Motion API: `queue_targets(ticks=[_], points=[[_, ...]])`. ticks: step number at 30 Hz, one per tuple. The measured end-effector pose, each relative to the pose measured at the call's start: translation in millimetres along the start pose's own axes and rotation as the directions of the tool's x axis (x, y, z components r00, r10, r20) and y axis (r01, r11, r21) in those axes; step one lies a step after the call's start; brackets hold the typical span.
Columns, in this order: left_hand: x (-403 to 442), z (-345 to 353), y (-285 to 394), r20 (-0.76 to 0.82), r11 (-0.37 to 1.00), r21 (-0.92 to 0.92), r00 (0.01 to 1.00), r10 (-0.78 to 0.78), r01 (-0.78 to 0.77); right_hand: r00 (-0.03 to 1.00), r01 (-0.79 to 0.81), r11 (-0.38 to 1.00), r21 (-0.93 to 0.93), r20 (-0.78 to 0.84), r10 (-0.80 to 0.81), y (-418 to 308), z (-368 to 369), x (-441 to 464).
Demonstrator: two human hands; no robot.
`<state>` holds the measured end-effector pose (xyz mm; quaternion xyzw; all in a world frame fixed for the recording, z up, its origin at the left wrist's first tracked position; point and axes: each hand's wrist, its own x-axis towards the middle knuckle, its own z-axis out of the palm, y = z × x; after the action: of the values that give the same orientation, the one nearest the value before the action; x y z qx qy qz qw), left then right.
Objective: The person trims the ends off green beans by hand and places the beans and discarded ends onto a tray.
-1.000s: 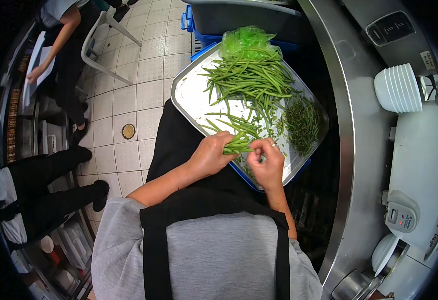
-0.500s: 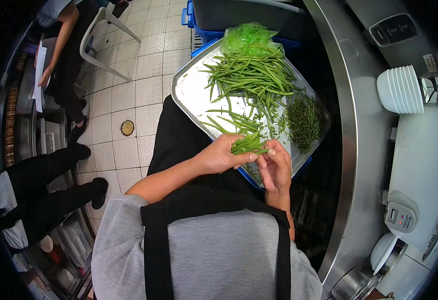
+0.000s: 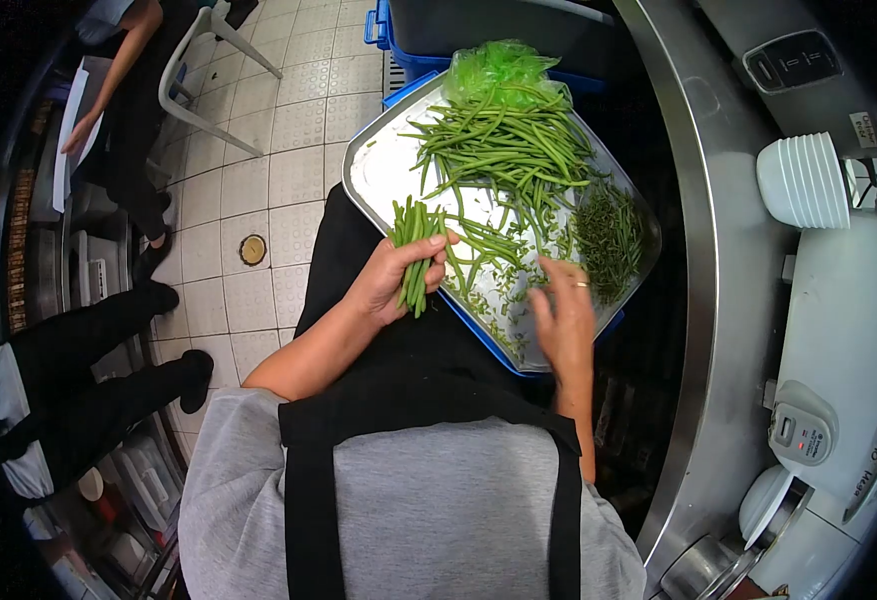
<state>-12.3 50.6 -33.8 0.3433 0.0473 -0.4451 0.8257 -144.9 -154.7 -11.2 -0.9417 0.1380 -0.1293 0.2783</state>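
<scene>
My left hand point(image 3: 387, 275) is wrapped round a bunch of green beans point(image 3: 411, 222) at the near left edge of the metal tray point(image 3: 384, 165). My right hand point(image 3: 566, 315) hovers over the tray's near right part, thumb and fingers apart, with nothing visible in it. A large heap of whole green beans point(image 3: 509, 145) lies at the far side of the tray. Between my hands are a few loose beans point(image 3: 489, 240) and scattered cut bits. On the right rests a pile of thin, dark green pieces point(image 3: 609, 240).
A green plastic bag point(image 3: 499, 72) sits at the tray's far end, before a blue-handled bin point(image 3: 489, 30). A steel counter edge point(image 3: 694, 250) runs along the right, with stacked white bowls point(image 3: 802, 180) beyond it. Other people stand left, near a white chair point(image 3: 244, 45).
My hands have separated. My left hand has carried the bunch of beans left and turned it more upright. My right hand has let go and moved slightly right and forward over the tray.
</scene>
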Motion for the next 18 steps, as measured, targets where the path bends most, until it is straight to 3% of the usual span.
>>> queue_targets(ticks=[1,2,4,10,11,14,18], points=[[0.2,3.0,-0.9,0.003,1.0,-0.014,1.0,0.007,-0.007,0.993,-0.061,0.971,0.229,0.116,0.036,-10.4,6.7,-0.2],[1.0,5.8,-1.4,0.008,1.0,-0.026,1.0,0.013,-0.013,0.982,0.101,0.935,0.339,0.118,-0.149,-12.4,16.6,0.7],[2.3,8.1,-3.3,0.016,0.999,-0.039,0.999,0.037,-0.037,0.919,-0.279,0.782,0.558,0.39,0.049,-26.3,27.4,-4.2],[1.4,1.1,-11.1,-0.028,0.995,-0.015,0.994,0.103,-0.103,0.875,-0.466,0.55,0.693,0.453,0.17,-22.2,38.5,-8.9],[2.1,0.8,-11.7,-0.036,0.993,0.012,0.992,0.12,-0.12,0.856,-0.48,0.544,0.688,0.502,0.122,-16.1,36.3,-8.2],[2.2,8.7,-11.9,-0.015,0.988,0.037,0.989,0.15,-0.149,0.857,-0.512,0.374,0.773,0.488,0.165,-17.7,40.2,-9.2],[-3.6,22.7,-17.1,0.135,0.99,0.017,0.981,0.139,-0.143,0.87,-0.47,0.128,0.873,0.434,0.232,-5.0,56.8,-8.6]])
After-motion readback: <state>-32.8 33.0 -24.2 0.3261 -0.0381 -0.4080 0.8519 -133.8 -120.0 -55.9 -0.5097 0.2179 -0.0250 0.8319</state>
